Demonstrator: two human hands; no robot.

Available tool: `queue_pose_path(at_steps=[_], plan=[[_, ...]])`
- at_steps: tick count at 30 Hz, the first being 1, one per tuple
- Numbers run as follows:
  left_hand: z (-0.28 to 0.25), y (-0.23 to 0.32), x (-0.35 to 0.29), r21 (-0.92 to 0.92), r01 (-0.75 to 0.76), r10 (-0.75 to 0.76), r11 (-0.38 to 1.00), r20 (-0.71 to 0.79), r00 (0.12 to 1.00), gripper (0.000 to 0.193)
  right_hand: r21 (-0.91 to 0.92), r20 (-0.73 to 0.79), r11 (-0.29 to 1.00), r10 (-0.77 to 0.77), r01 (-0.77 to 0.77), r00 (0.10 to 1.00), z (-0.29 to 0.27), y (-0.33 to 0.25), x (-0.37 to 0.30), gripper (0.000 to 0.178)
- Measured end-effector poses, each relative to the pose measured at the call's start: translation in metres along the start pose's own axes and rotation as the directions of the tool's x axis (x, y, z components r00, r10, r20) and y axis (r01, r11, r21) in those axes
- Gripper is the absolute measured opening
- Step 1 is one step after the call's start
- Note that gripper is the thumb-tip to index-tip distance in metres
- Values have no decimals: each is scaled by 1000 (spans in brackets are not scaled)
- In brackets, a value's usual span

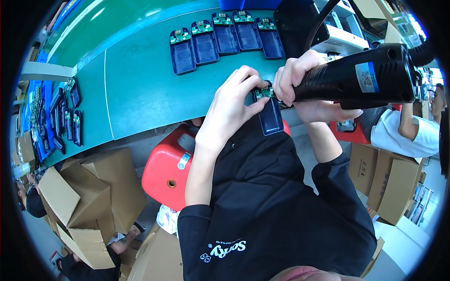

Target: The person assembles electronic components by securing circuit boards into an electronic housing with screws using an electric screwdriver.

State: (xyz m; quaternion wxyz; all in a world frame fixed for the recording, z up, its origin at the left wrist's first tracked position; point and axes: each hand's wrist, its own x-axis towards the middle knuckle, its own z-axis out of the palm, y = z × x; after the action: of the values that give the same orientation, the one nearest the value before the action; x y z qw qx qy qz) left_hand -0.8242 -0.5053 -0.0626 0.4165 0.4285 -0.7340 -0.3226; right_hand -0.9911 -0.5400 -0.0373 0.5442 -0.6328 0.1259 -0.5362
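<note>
Along the left end of a green workbench (145, 89), dark parts (77, 126) with green circuit boards lie clustered. Below them stands an open cardboard box (122, 182) with small, illegible printing. Next comes a red stool (161, 173) with a pale blue-and-white sticker (184, 160). Five open casings (227, 38) fan out in a row at the back, boards uppermost. Nearer, the left hand (229, 100) pinches another dark blue casing (271, 117) by its board end, thumb against fingers, at the bench's front edge. White lettering (228, 249) marks the person's black shirt (276, 201). The right hand (302, 70) is clenched round a black handheld tool (337, 82) (its blue-edged label (367, 77) is too small to read); the tool's tip is hidden. At far right, cardboard boxes (396, 187) carry dark printed characters.
</note>
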Motion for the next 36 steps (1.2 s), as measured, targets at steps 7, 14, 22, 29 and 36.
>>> queue_pose_path(at_steps=[7, 14, 22, 29, 36], plan=[[0, 0, 0, -5, -16, 16, 1000, 10, 1000, 29, 14, -40, 1000, -5, 5, 999, 5, -6, -1, 106], [1, -1, 0, 5, -10, 10, 1000, 6, 1000, 26, -9, 100, 996, -92, 93, 991, 1, -4, 3, 107], [1, -1, 1, -11, -30, 30, 999, 47, 998, 29, 65, -61, 998, -12, 16, 998, 3, -1, -10, 98], [-5, -4, 5, -19, -62, 63, 998, 54, 997, 28, 60, -170, 998, 41, -31, 985, 13, -5, -5, 97], [-7, -2, -6, 10, -107, 107, 994, 13, 994, 26, 31, -114, 991, 132, -130, 985, 17, -5, -6, 96]])
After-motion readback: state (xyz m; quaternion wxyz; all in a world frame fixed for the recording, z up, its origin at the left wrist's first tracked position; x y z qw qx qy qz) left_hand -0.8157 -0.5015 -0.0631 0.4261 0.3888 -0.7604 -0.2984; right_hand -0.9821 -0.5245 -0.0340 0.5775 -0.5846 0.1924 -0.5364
